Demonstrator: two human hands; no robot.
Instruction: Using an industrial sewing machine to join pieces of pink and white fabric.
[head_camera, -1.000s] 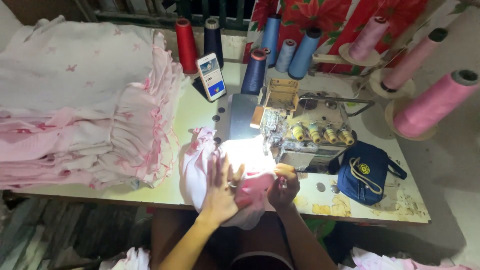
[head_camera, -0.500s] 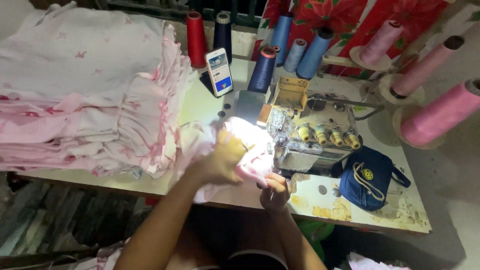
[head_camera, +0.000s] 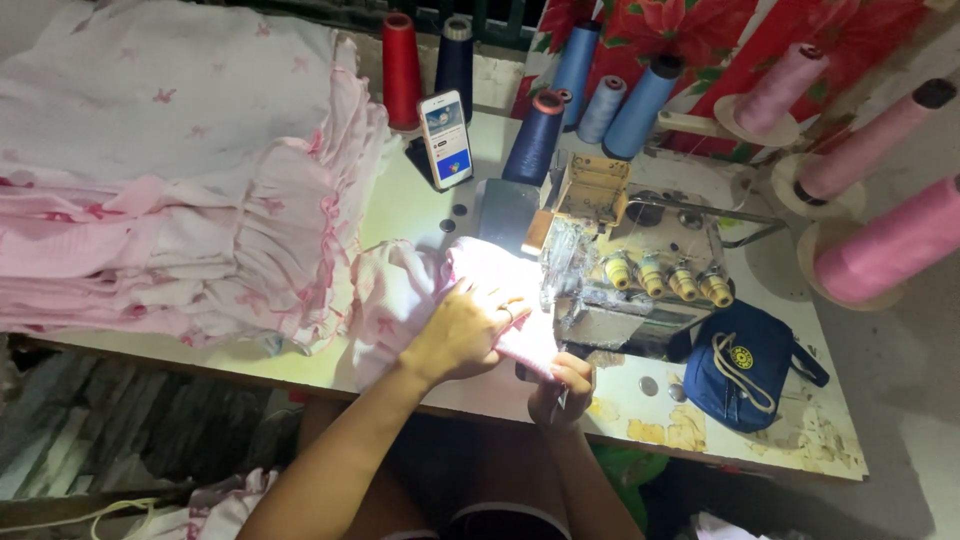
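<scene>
My left hand (head_camera: 468, 328) lies flat on a piece of pink fabric (head_camera: 400, 300), pressing it onto the table just left of the sewing machine (head_camera: 640, 275). My right hand (head_camera: 563, 388) pinches the near edge of the same fabric at the table's front, below the machine's brightly lit needle area. The fabric bunches to the left of my left hand. The glare from the machine lamp hides the needle.
A tall stack of pink and white ruffled garments (head_camera: 170, 170) fills the table's left. A phone (head_camera: 446, 138) leans against thread cones (head_camera: 403, 70) at the back. Large pink spools (head_camera: 885, 245) stand at the right. A blue pouch (head_camera: 745, 365) lies near the front right edge.
My left hand has slid from the fabric's near edge up toward the machine and now lies flat. My right hand stayed at the front edge. The camera view moved closer.
</scene>
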